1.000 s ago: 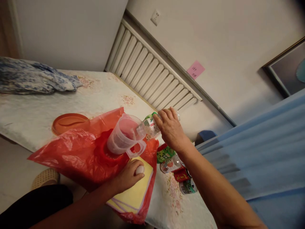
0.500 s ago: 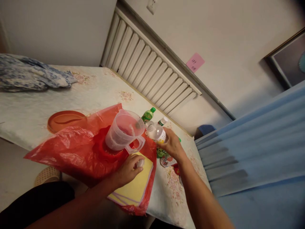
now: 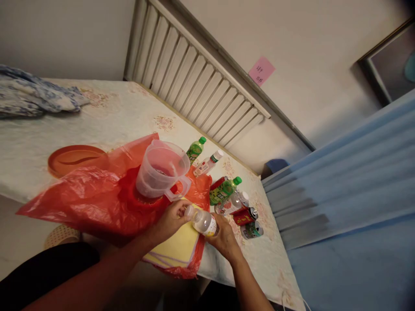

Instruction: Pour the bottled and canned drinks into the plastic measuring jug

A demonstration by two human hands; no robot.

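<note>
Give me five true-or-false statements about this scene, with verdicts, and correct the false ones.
1. The right hand holds a clear bottle. True.
2. The left hand holds a white cap at that bottle's mouth. True.
3. The jug has an open top. True.
4. The clear bottle is pouring into the jug. False: it is over the yellow cloth, beside the jug.
5. The jug is blue and opaque. False: it is see-through.

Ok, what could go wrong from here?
The cap might slip or seat crooked: the left hand has it at the mouth of the bottle, which the right hand holds tilted. The left hand is also close to the handle of the jug, so a bump could tip it.
</note>
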